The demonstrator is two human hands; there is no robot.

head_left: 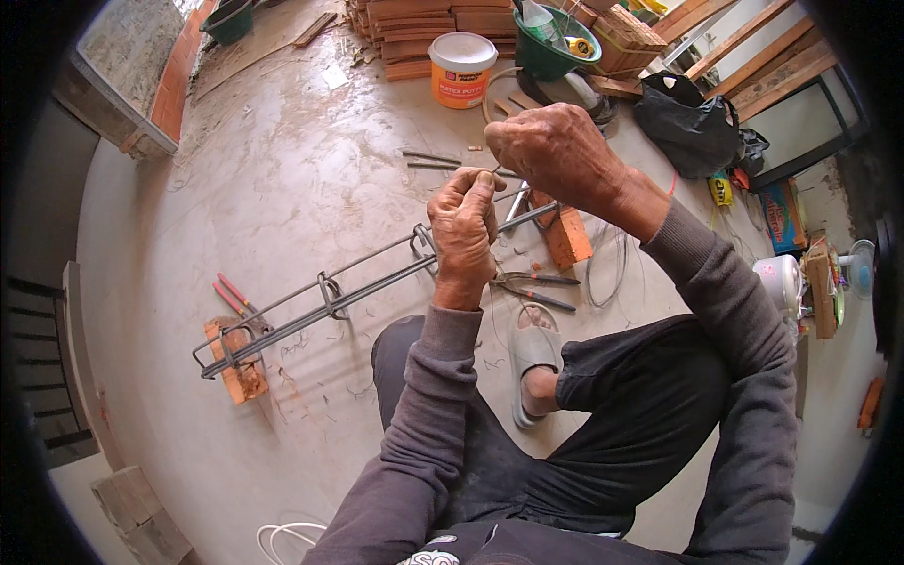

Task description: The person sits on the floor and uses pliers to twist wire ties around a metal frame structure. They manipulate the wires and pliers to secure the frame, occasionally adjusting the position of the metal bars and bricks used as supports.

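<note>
My left hand [461,221] is closed in a pinch, thumb up, on a thin tie wire [497,170]. Just to its right and higher, my right hand [565,151] is curled closed at the wire's other side; its fingertips are hidden. Below both hands lies a rebar cage [331,296] of long bars with bent stirrups, slanting up to the right. One end rests on a left brick [243,379], the other by a right brick [567,237]. Pincers [539,278] with dark handles lie under my left wrist. Red-handled pliers [235,297] lie beside the left brick.
Loose wire [607,273] curls on the floor at right. Short rods [431,160] lie beyond my hands. Farther off are a putty bucket [462,71], a green basin [556,52], stacked tiles [400,33] and a black bag [687,127]. My sandalled foot [537,353] is close by.
</note>
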